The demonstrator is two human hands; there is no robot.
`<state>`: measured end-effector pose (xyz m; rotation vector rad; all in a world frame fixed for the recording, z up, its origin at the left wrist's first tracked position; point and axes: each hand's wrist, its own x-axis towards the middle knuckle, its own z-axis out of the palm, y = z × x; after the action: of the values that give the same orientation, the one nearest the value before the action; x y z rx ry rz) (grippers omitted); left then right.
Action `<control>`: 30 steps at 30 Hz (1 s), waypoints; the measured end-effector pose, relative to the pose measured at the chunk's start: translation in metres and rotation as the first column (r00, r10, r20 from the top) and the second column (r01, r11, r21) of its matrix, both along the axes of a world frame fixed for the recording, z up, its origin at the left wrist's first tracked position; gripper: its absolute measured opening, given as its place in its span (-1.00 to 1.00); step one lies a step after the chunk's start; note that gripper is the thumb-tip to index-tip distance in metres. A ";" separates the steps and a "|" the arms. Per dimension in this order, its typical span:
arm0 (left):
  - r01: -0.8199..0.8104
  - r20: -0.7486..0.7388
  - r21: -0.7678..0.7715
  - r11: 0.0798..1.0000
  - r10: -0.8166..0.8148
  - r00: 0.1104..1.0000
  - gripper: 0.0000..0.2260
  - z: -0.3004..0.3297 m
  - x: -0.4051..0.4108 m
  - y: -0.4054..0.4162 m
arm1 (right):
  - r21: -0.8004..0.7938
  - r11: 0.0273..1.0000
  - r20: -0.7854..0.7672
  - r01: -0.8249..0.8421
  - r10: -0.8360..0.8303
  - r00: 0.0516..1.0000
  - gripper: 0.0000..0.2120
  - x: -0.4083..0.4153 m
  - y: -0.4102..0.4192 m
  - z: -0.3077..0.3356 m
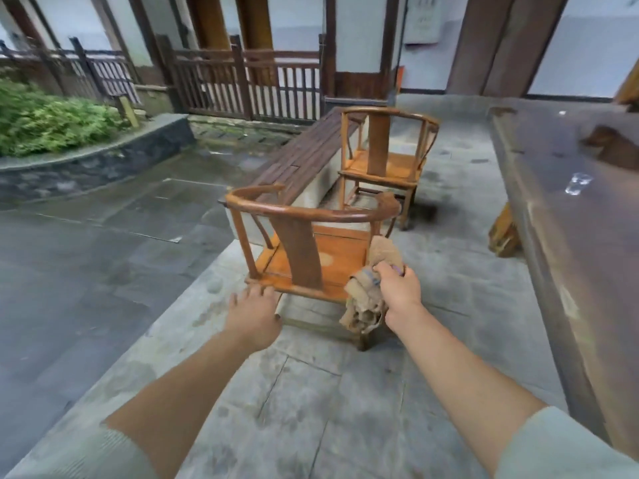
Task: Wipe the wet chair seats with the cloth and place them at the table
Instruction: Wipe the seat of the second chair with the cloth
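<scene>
Grey stone-slab floor [311,392] underfoot, wet and darker toward the left edge. Long dark brown wooden tabletop [567,209] along the right edge of view, a small clear glass [578,183] standing on it, well apart from both chairs. Slatted dark wooden bench [304,153] running away beyond the chairs.

Near orange-brown round-backed wooden chair [304,243] standing straight ahead on the floor, back turned this way, seat facing away; a pale patch visible on the seat, wet or only reflecting, cannot tell. Second chair of the same make [383,157] farther off and to the right, nearer the tabletop.

Crumpled tan cloth [366,295] gripped in the right hand [397,288], fingers curled round it, bunched just beside the near chair's right rear corner, loose end hanging. Left hand [252,316] released, fingers spread, just short of the seat frame's left rear corner.

Seat ahead of and beyond both hands, behind the back splat; cloth hand nearer, probably needing to pass over or beside the right armrest to reach it.
</scene>
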<state>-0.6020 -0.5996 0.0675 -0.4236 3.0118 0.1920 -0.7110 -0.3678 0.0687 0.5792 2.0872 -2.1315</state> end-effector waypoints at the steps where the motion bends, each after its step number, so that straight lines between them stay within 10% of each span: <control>1: 0.087 -0.003 0.020 0.996 -0.087 0.996 -0.47 -0.005 -0.044 -0.002 | -0.013 0.998 0.032 0.059 -0.059 0.998 -0.67 -0.036 -0.010 -0.002; 15: 0.444 0.094 0.207 0.872 -0.469 0.878 -0.58 -0.028 -0.469 0.066 | 0.051 0.969 0.104 0.241 -0.245 0.964 -0.86 -0.416 0.047 -0.042; 30: -0.033 0.495 0.428 0.903 -0.204 0.845 -0.30 -0.149 -0.724 0.154 | 0.384 0.876 0.340 -0.292 0.160 0.927 -0.73 -0.707 -0.008 -0.172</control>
<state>-1.3257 -0.4452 -0.0817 -0.2390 2.3435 0.5999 -1.4183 -0.3763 -0.1031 0.6118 2.3130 -1.3607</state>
